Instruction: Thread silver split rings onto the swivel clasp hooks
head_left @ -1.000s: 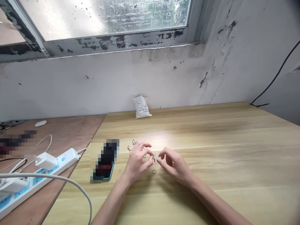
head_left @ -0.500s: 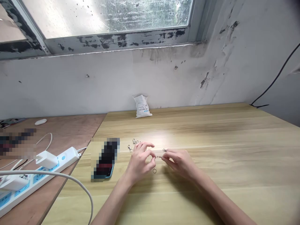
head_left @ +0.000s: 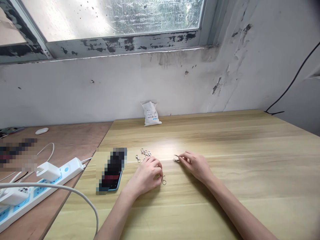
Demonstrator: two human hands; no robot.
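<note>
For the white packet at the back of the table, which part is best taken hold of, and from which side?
Probably its two side edges around mid-height, coming from the near side: the white packet stands roughly upright, printed face toward the person, with the wall close behind it.

1. Phone is mostly pixelated for me.
2. Left hand mostly hides its own grip, so I can't tell if it's pinching anything.
3. Metal bit in the right hand: too tiny to identify.
4. Power strip runs off the left edge.
</note>
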